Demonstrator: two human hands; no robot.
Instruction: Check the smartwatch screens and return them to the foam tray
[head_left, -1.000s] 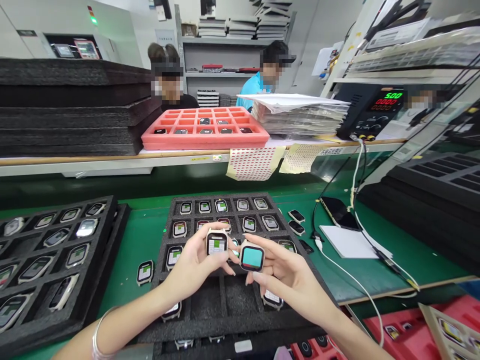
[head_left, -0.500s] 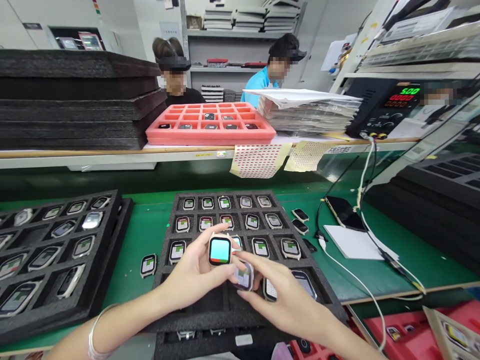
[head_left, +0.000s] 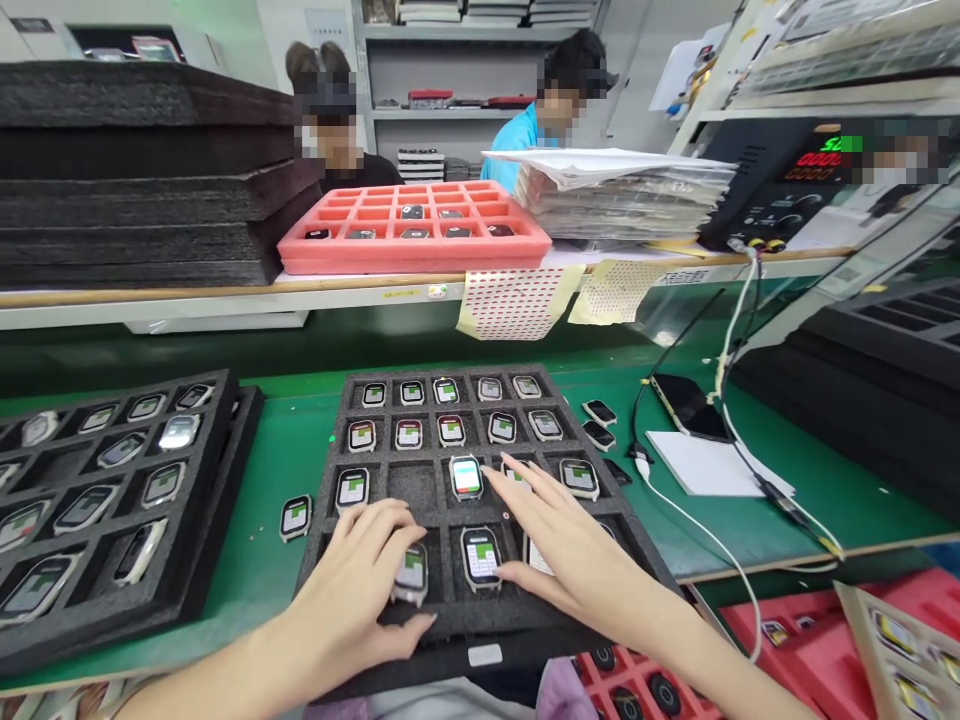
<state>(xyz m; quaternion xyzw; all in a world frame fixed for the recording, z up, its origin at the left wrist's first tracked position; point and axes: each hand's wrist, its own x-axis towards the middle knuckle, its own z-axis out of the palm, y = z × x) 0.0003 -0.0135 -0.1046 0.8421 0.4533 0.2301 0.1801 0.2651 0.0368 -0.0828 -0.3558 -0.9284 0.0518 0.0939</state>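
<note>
Both hands have dropped from mid-air onto the black foam compartment tray (head_left: 420, 490), lower centre of the frame.
Left hand (head_left: 360, 580) fingers pinch a small, light, glass-faced square smartwatch body (head_left: 412, 573) in its pocket; right hand (head_left: 559, 545) fingers lie spread flat. Likely slippery and fragile; best gripped by the side edges.

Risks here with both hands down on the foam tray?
1. The foam tray overhangs the bench edge; pressing from the left hand or right hand might tip it.
2. The loose watch on the green mat could get knocked.
3. The white cable may snag a sleeve.
</note>
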